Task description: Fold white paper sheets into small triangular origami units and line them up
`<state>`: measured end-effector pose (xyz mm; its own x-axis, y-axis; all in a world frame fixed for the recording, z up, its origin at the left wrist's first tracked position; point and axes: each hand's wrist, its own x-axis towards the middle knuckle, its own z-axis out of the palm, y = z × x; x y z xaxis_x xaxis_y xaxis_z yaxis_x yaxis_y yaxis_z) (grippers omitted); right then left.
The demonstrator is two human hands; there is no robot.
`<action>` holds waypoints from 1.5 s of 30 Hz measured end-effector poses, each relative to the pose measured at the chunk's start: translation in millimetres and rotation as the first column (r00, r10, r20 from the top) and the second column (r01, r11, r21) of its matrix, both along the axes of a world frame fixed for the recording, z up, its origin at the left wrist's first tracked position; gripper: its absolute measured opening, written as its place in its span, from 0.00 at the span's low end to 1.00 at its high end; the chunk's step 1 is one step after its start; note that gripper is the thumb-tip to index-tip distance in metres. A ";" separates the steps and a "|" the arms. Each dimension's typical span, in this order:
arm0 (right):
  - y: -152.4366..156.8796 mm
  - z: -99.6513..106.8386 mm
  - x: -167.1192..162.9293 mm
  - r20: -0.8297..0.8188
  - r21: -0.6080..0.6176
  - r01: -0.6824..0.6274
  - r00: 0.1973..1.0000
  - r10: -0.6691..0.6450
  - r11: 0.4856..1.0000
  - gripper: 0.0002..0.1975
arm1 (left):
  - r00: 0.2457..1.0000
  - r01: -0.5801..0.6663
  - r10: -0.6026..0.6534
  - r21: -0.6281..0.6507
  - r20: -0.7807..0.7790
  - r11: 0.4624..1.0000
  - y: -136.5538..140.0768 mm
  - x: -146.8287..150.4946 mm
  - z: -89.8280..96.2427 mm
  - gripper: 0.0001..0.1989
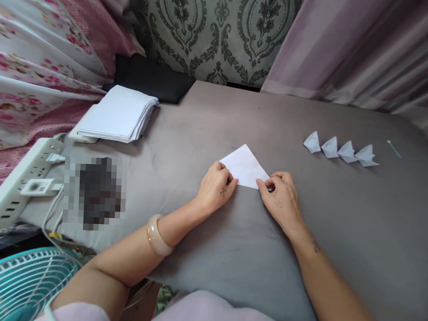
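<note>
Between my hands is a white sheet of paper (245, 164), folded into a triangle with its point facing away from me. My left hand (218, 186) pinches its left corner, thumb along the near edge. At the right corner, my right hand (280, 196) grips the paper between thumb and fingers. A faint crease runs across the sheet. Off to the right, several small folded white paper shapes (331, 147) stand in a row on the grey cloth surface (201, 117).
A stack of white paper (118, 113) lies at the back left, by a black folded item (154, 77). Nearer are a power strip (25, 176) with plugs and cables, a blurred-out dark object (101, 193) and a turquoise fan (27, 280). A thin stick (394, 149) lies far right.
</note>
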<state>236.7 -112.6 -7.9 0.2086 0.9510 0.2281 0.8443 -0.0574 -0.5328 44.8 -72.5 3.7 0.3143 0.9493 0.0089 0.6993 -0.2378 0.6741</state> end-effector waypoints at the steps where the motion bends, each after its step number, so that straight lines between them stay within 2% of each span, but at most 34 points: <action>1: 0.2 0.0 0.3 -0.003 -0.004 0.000 1.000 0.000 1.000 0.17 | 1.000 0.005 -0.005 -0.002 0.000 1.000 0.3 -0.5 -0.8 0.07; 8: 0.6 -1.3 3.6 -0.003 -0.054 -0.004 1.000 0.004 0.999 0.16 | 0.997 0.060 -0.058 0.056 -0.044 0.997 -1.9 -4.0 -0.1 0.06; 11: -1.2 -1.1 3.5 0.052 -0.053 -0.018 0.998 0.020 0.998 0.16 | 0.991 0.084 -0.075 0.084 -0.111 0.993 -1.7 -3.9 3.3 0.07; 13: -2.8 -0.3 2.7 0.119 -0.051 -0.016 0.993 0.022 0.999 0.16 | 0.976 0.157 -0.134 0.134 -0.170 0.979 0.6 -4.1 3.1 0.11; 16: -4.2 -0.2 3.5 0.165 -0.057 -0.002 0.986 0.012 0.998 0.16 | 0.920 0.361 -0.321 0.168 -0.223 0.917 6.3 -5.5 -0.8 0.19; 19: -4.4 -2.9 11.7 0.109 -0.057 0.001 0.994 0.005 0.998 0.17 | 0.875 0.458 -0.413 0.158 -0.252 0.875 12.0 -7.1 -4.8 0.25; 24: -6.7 -3.8 28.0 -0.019 -0.029 -0.049 0.999 0.049 0.998 0.13 | 0.854 0.476 -0.421 0.133 -0.305 0.869 15.7 -6.7 -5.5 0.28; 27: -12.2 4.2 16.0 0.038 0.039 -0.121 0.992 0.119 0.992 0.08 | 0.849 0.480 -0.422 0.130 -0.317 0.868 15.5 -5.5 -4.1 0.29; 29: -17.8 10.1 -2.1 0.092 0.075 -0.221 0.973 0.214 0.972 0.14 | 0.848 0.481 -0.423 0.131 -0.320 0.867 15.2 -5.0 -3.1 0.29; 31: -23.9 13.8 -21.4 0.118 0.042 -0.341 0.935 0.334 0.939 0.16 | 0.849 0.483 -0.426 0.135 -0.312 0.865 15.1 -4.7 -2.5 0.29; 36: -34.2 15.1 -45.0 0.220 -0.049 -0.335 0.915 0.337 0.941 0.18 | 0.859 0.490 -0.452 0.128 -0.241 0.862 18.5 -5.9 -4.1 0.27; 38: -35.6 15.4 -46.4 0.271 -0.067 -0.317 0.907 0.323 0.946 0.19 | 0.881 0.462 -0.439 0.121 -0.175 0.879 22.2 -8.2 -5.8 0.26; 39: -36.0 15.8 -47.0 0.302 -0.070 -0.306 0.901 0.313 0.949 0.20 | 0.911 0.406 -0.387 0.137 -0.143 0.904 24.6 -9.9 -6.5 0.25; 41: -36.3 16.8 -49.0 0.359 -0.073 -0.288 0.886 0.294 0.955 0.20 | 0.977 0.205 -0.189 0.197 -0.100 0.959 30.0 -13.6 -7.7 0.21; 43: -36.4 17.5 -51.9 0.389 -0.074 -0.273 0.878 0.279 0.959 0.20 | 0.995 0.014 0.010 0.239 -0.098 0.971 35.1 -16.9 -8.3 0.17; 45: -36.3 17.3 -54.3 0.386 -0.077 -0.265 0.881 0.273 0.961 0.20 | 0.988 -0.055 0.084 0.220 -0.126 0.974 39.0 -18.4 -8.9 0.15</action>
